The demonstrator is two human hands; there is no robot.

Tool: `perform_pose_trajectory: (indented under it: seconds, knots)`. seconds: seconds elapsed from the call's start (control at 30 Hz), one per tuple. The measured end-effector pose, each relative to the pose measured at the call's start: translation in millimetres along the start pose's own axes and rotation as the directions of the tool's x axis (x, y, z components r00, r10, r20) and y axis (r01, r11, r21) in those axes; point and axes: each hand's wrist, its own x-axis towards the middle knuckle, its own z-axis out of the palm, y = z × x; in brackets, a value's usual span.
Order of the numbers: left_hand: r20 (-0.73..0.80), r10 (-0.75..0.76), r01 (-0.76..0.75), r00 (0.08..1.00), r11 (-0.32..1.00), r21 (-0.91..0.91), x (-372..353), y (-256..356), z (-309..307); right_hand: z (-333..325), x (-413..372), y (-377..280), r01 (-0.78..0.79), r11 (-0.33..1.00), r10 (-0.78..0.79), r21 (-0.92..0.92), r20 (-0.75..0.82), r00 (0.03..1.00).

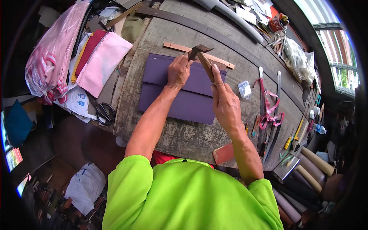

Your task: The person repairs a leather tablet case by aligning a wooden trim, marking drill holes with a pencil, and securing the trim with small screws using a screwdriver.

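Note:
A folded purple piece of material [176, 101] lies on the worn wooden table [153, 134]. Over its upper part, my left hand [179, 71] is closed near the dark metal head of a hammer [206, 63]; whatever its fingers pinch is hidden. My right hand [227, 101] grips the hammer's wooden handle, with one finger stretched along it. Behind the hammer head, a thin wooden strip [219, 60] lies along the material's far edge. A small clear plastic box [244, 89] sits right of my right hand.
Black-handled scissors [105, 114] and pink cloth [104, 63] are at left. Pink ribbon [270, 105] lies by metal rulers [279, 82] at right. A reddish block [224, 154] rests at the near edge. A long metal strip [199, 27] crosses the far side.

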Motion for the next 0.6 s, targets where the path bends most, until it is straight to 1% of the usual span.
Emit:
perform_pose_trajectory:
  seconds: [0.03, 0.07, 0.13, 0.2, 0.23, 0.27, 0.3, 0.33, 0.37, 0.43, 0.47, 0.5, 0.57, 0.6]
  knots:
    - [-0.017, 0.009, -0.01, 1.0, 1.0, -0.017, 3.6, 1.2, 0.1, -7.6, -7.0, 2.2, 0.005, 1.0, -0.004, 0.02, -0.01, 1.0]
    - [-0.029, 0.011, -0.011, 1.0, 1.0, -0.007, 4.0, -0.3, 2.3, -9.9, -25.4, 13.1, 0.002, 0.999, 0.001, 0.047, -0.07, 0.998]
    - [-0.022, 0.019, -0.019, 1.0, 1.0, -0.012, 1.0, 1.2, 1.3, -11.0, -70.9, 46.3, -0.115, 0.993, 0.116, 0.017, -0.241, 0.963]
    - [-0.005, 0.023, -0.023, 1.0, 1.0, -0.004, 3.3, -3.4, 3.3, -16.4, -127.8, 94.2, -0.304, 0.946, 0.248, -0.115, -0.35, 0.903]
    - [0.014, 0.019, -0.018, 1.0, 1.0, -0.019, 4.1, -3.2, 2.7, -16.8, -158.1, 121.9, -0.394, 0.904, 0.3, -0.162, -0.414, 0.859]
    - [0.033, 0.016, -0.015, 0.999, 0.999, -0.033, 5.6, -2.2, 1.0, -16.4, -192.5, 152.4, -0.51, 0.836, 0.386, -0.204, -0.441, 0.81]
    - [0.051, 0.013, -0.01, 0.999, 0.999, -0.044, 6.5, -2.7, -1.6, -17.0, -218.9, 171.3, -0.637, 0.74, 0.495, -0.214, -0.467, 0.733]
    - [0.121, 0.016, -0.015, 0.992, 1.0, -0.006, 4.7, -9.3, -2.9, -15.2, -243.3, 196.9, -0.681, 0.679, 0.495, -0.275, -0.514, 0.701]
    - [0.173, -0.022, 0.037, 0.985, 0.996, -0.084, 7.4, -8.2, -7.2, -16.0, -259.8, 214.1, -0.754, 0.588, 0.572, -0.293, -0.509, 0.644]
    - [0.288, -0.089, 0.157, 0.954, 0.962, -0.224, 16.7, 0.3, -21.3, -6.0, -291.2, 256.4, -0.739, 0.57, 0.537, -0.359, -0.519, 0.666]
    - [0.368, -0.077, 0.165, 0.927, 0.963, -0.215, 23.3, 2.7, -29.5, -1.7, -291.9, 261.6, -0.746, 0.524, 0.568, -0.41, -0.485, 0.665]
    - [0.392, -0.053, 0.157, 0.918, 0.959, -0.237, 25.7, -1.7, -31.3, 3.5, -275.4, 255.3, -0.697, 0.579, 0.475, -0.423, -0.52, 0.71]
    - [0.449, -0.01, 0.152, 0.893, 0.948, -0.281, 25.0, -9.5, -34.1, 4.5, -195.3, 198.1, -0.59, 0.665, 0.283, -0.459, -0.576, 0.767]
    - [0.493, -0.031, 0.179, 0.87, 0.95, -0.256, 26.9, -9.9, -35.6, 13.1, -151.7, 162.1, -0.469, 0.806, 0.252, -0.361, -0.508, 0.824]
